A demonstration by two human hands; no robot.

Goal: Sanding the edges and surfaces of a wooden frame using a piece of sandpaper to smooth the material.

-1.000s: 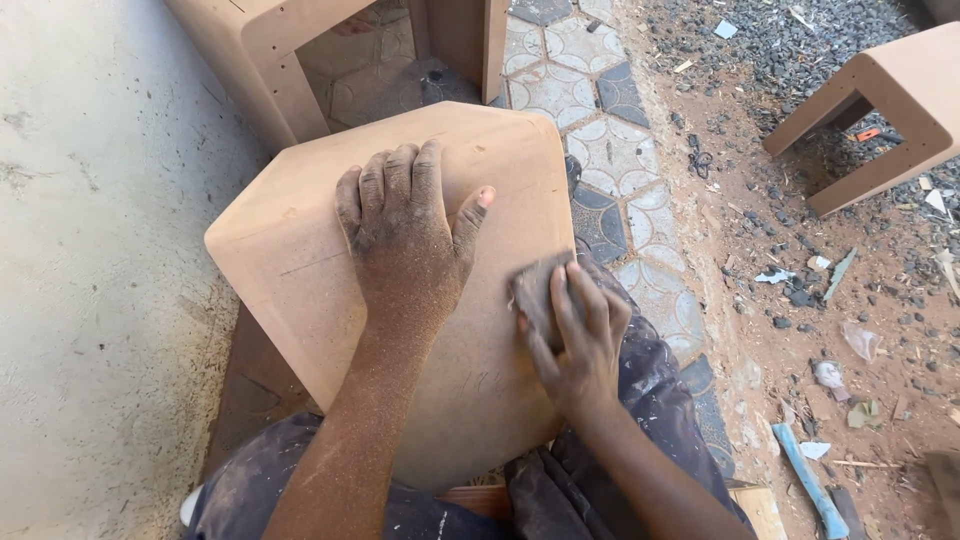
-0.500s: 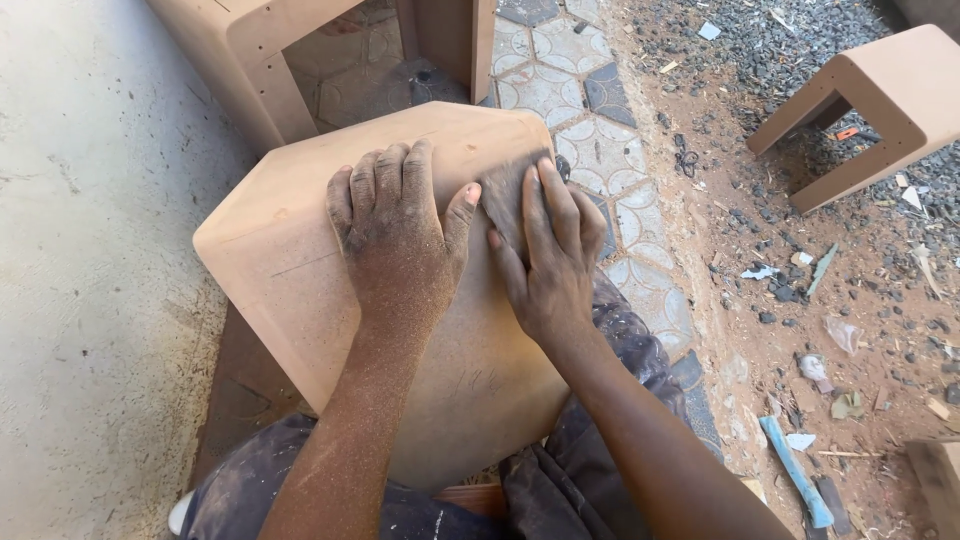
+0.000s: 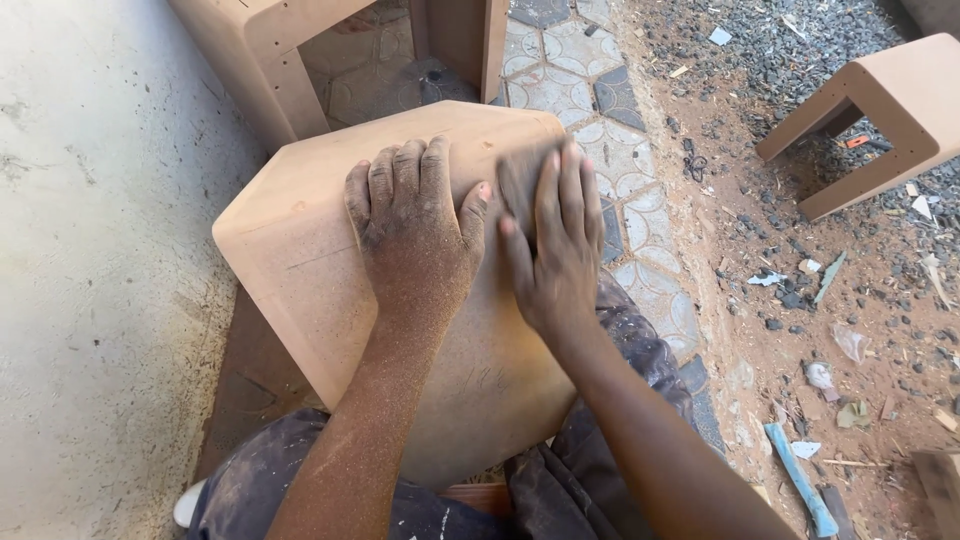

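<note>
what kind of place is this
Probably an outdoor furniture-making yard. Unfinished brown board stools stand about, one under the dusty left hand and right hand, another on ground littered with scraps beside patterned paving.

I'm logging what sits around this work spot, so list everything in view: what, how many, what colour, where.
Board stool piece: one, light brown, on the person's lap, under both hands.
Sanding pad: one, grey-brown, blurred, under the right fingers at the piece's far edge.
Board furniture frame: one, light brown, top left, beside the wall.
Board stool: one, light brown, tipped on the dirt, top right.
Paving tiles: many, grey, hexagonal, strip through the middle.
Wall: one, pale grey, left.
Scraps and gravel: many, mixed colours, on red-brown dirt, right.
Blue stick: one, lower right.
Trousers: dark, dusty, bottom.
Left hand: dusty, flat on the piece.
Right hand: pressing the pad.
</note>
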